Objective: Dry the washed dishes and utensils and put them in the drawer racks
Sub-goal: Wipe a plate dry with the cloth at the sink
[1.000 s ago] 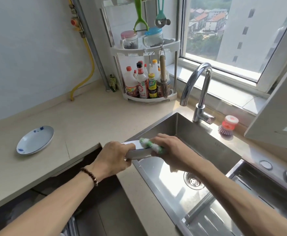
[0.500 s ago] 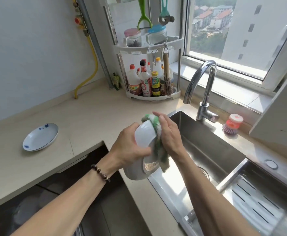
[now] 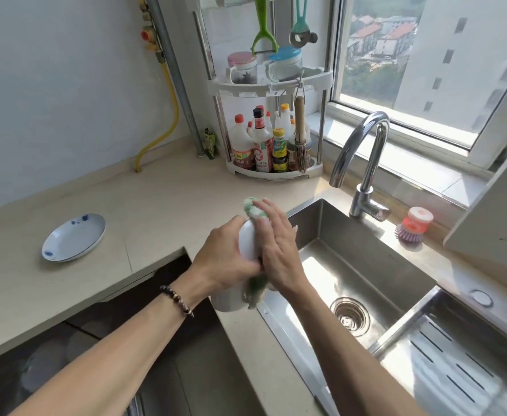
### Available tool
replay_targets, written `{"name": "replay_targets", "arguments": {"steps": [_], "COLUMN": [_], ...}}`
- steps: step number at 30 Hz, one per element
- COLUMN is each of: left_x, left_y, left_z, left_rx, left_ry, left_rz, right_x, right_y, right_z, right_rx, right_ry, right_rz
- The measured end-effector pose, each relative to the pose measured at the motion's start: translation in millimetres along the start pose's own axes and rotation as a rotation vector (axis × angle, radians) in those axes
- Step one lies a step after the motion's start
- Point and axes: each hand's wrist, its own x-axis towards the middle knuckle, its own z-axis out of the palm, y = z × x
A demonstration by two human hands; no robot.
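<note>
A white bowl [image 3: 247, 240] stands on edge above the counter's front edge, beside the sink. My left hand [image 3: 223, 259] grips it from the left. My right hand [image 3: 279, 250] lies flat against the bowl's other face and presses a green-and-white cloth [image 3: 253, 207] onto it. The cloth shows above the fingers and hangs out below the palm. A blue-patterned white plate [image 3: 72, 238] lies on the counter to the left. Below the counter a dark drawer [image 3: 66, 355] stands open, with pale round dishes dimly visible inside.
The steel sink [image 3: 366, 283] with its drain is to the right, a curved tap [image 3: 363, 163] behind it. A corner rack [image 3: 270, 127] holds bottles and jars. A red-topped dish brush [image 3: 414, 225] stands by the window. A slotted drain tray [image 3: 456, 370] fills the right basin.
The bowl has been tipped from flat to standing on edge and lifted slightly. My right hand has slid with the cloth over the bowl's face. The view shifted left.
</note>
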Motion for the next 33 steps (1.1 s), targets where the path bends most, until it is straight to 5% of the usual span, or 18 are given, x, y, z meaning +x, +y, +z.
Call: {"name": "replay_targets", "arguments": {"steps": [4,9,14,16,20,25,31,33], "left_x": [-3.6,5.4,-8.6,-16.2,-22.4,-1.3,2.7,-1.4], "left_y": [2.9,4.2,10.3,10.4,1.7,16.9,19.2,21.0], "left_z": [-4.9,-12.9,-23.2,-22.5,-25.1,-29.5,-21.3,-18.6], "left_rx": [0.065,0.098,0.082,0.067,0.002,0.124,0.051,0.049], "left_ry": [0.024,-0.040,-0.005,0.029,-0.013,-0.209,-0.026,-0.012], "left_rz": [0.062,0.014,0.153,0.188,0.089,-0.024,-0.037,0.001], "right_x": [23.0,16.1,29.0,33.5,32.2,31.6,8.2,7.3], "right_y": [10.0,-9.8,3.3,9.6,6.1,-18.4,-28.3,-19.6], "right_z": [-21.0,9.2,-23.9,-27.0,-35.6,-28.0,-3.4,-2.7], "right_rx": [0.171,-0.038,0.345,0.390,0.305,-0.096,-0.200,-0.056], "right_ry": [0.099,0.042,0.092,0.067,0.112,0.011,0.060,0.160], "right_rz": [0.269,-0.084,0.434,0.489,0.419,0.086,-0.068,0.009]}}
